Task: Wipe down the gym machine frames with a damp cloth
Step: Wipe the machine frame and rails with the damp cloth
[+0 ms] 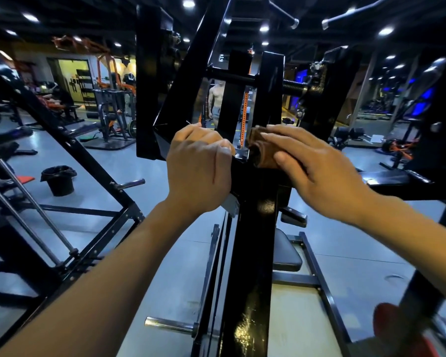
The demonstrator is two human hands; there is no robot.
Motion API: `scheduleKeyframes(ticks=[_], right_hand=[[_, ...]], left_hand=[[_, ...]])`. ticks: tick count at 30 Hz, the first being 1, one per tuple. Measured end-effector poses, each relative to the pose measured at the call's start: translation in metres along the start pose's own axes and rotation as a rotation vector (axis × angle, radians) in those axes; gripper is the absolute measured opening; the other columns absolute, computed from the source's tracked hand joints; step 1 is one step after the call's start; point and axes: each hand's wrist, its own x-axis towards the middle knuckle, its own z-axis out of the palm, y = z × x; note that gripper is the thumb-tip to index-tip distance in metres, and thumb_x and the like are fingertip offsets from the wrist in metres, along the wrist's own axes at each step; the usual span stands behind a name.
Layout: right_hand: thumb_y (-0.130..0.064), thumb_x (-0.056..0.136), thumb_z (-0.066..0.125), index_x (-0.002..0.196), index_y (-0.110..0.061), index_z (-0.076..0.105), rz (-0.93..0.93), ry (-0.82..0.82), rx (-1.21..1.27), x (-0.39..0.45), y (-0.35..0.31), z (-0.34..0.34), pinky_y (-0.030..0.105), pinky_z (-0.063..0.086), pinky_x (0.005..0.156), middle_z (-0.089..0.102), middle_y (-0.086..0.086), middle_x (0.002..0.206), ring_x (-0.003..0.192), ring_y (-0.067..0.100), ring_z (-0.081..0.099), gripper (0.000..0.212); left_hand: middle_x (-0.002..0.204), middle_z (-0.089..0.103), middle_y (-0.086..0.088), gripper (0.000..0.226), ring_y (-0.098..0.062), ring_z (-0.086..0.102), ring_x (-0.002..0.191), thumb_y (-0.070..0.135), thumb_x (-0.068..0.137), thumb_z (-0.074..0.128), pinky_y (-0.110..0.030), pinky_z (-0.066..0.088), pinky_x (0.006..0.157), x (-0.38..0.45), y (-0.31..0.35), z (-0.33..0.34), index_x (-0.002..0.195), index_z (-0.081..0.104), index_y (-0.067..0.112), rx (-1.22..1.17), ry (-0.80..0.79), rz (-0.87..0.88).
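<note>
Glossy black on the machine frame [252,253], with pale yellowish glints low on its upright; brown, folded in ribbed layers, on the cloth [262,148]; black on the seat pad [285,251]; black on the bin [59,180] and its liner; pale blue-grey on the floor [165,258]; chrome silver on the plate peg [169,325]; red, blurred, on a round shape [397,331] at the lower right corner; orange on the distant racks [111,70]; yellow-green on the lit doorway [72,78]; deep blue in the glowing panels [426,95] at the right edge

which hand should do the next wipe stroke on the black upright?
Right. The right hand already presses the brown cloth against the black upright. The left hand grips the frame beside it, with no cloth, so it probably only braces.
</note>
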Motion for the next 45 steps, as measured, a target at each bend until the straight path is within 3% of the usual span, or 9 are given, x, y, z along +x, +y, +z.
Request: scheduleKeyframes(ticks=[3, 8, 15, 19, 23, 30, 36, 39, 45], right_hand=[[-0.037, 0.110, 0.033, 0.151, -0.029, 0.049, -0.002, -0.002, 0.038, -0.027, -0.026, 0.012, 0.034, 0.042, 0.111, 0.040, -0.013, 0.160, 0.131, 0.023, 0.052, 0.044], [-0.041, 0.110, 0.037, 0.148, -0.027, 0.054, -0.189, -0.023, -0.009, -0.055, -0.046, 0.007, 0.033, 0.056, 0.084, 0.049, -0.009, 0.154, 0.102, 0.019, 0.063, 0.043], [-0.042, 0.109, 0.043, 0.150, -0.029, 0.052, 0.103, 0.090, 0.050, 0.025, 0.006, 0.012, 0.049, 0.051, 0.106, 0.048, -0.009, 0.155, 0.136, 0.018, 0.052, 0.044], [-0.040, 0.107, 0.047, 0.147, -0.027, 0.056, -0.009, 0.058, 0.151, -0.031, -0.031, 0.016, 0.042, 0.050, 0.107, 0.048, -0.012, 0.155, 0.133, 0.015, 0.055, 0.043], [-0.039, 0.108, 0.047, 0.145, -0.028, 0.057, -0.255, -0.011, 0.121, -0.049, -0.029, 0.009, 0.032, 0.054, 0.089, 0.051, -0.010, 0.154, 0.111, 0.014, 0.065, 0.040], [-0.050, 0.107, 0.041, 0.150, -0.036, 0.051, 0.102, 0.083, 0.095, 0.045, 0.028, 0.013, 0.049, 0.051, 0.106, 0.049, -0.014, 0.154, 0.138, 0.014, 0.050, 0.046], [-0.039, 0.107, 0.051, 0.145, -0.024, 0.060, -0.081, 0.016, 0.249, -0.031, -0.025, 0.015, 0.038, 0.050, 0.109, 0.050, -0.011, 0.152, 0.136, 0.011, 0.053, 0.042], [-0.044, 0.109, 0.046, 0.145, -0.029, 0.058, -0.181, -0.023, 0.112, -0.023, -0.016, 0.005, 0.039, 0.056, 0.102, 0.052, -0.013, 0.152, 0.129, 0.012, 0.059, 0.041], [-0.047, 0.107, 0.046, 0.148, -0.036, 0.053, 0.107, 0.088, 0.096, 0.051, 0.026, 0.009, 0.048, 0.055, 0.100, 0.052, -0.014, 0.152, 0.132, 0.015, 0.055, 0.042]], left_hand=[[0.069, 0.061, 0.001, 0.049, -0.021, 0.057, 0.074, 0.020, 0.098, 0.028, -0.046, 0.044, 0.103, 0.000, -0.001, 0.001, 0.064, 0.063, 0.013, 0.021, -0.007, 0.004], [0.070, 0.063, 0.000, 0.050, -0.023, 0.057, 0.074, 0.020, 0.099, 0.028, -0.044, 0.044, 0.102, 0.000, -0.001, 0.003, 0.066, 0.065, 0.013, 0.024, 0.001, -0.006], [0.069, 0.053, 0.007, 0.051, -0.014, 0.046, 0.071, 0.021, 0.100, 0.026, -0.049, 0.044, 0.102, 0.001, 0.001, 0.002, 0.065, 0.063, 0.015, -0.029, -0.002, -0.011], [0.072, 0.061, 0.004, 0.050, -0.016, 0.051, 0.075, 0.021, 0.100, 0.026, -0.049, 0.043, 0.103, 0.001, 0.000, 0.002, 0.068, 0.065, 0.016, -0.019, -0.009, 0.001], [0.073, 0.065, 0.004, 0.051, -0.019, 0.061, 0.080, 0.021, 0.098, 0.027, -0.045, 0.043, 0.104, 0.001, 0.001, 0.003, 0.067, 0.067, 0.017, -0.011, 0.012, -0.008], [0.075, 0.067, 0.005, 0.054, -0.019, 0.062, 0.083, 0.022, 0.099, 0.025, -0.047, 0.042, 0.105, 0.000, 0.003, 0.001, 0.068, 0.069, 0.017, -0.044, 0.008, -0.014], [0.077, 0.067, 0.005, 0.052, -0.019, 0.063, 0.087, 0.022, 0.100, 0.026, -0.044, 0.041, 0.106, -0.001, 0.000, 0.002, 0.071, 0.069, 0.017, -0.009, 0.001, 0.010], [0.078, 0.068, 0.005, 0.053, -0.019, 0.063, 0.087, 0.021, 0.099, 0.026, -0.043, 0.041, 0.105, -0.001, 0.000, 0.003, 0.071, 0.070, 0.017, -0.017, 0.020, 0.015], [0.079, 0.069, 0.004, 0.053, -0.018, 0.063, 0.087, 0.021, 0.099, 0.027, -0.044, 0.042, 0.106, -0.001, 0.000, 0.003, 0.071, 0.072, 0.018, -0.023, 0.011, 0.009]])
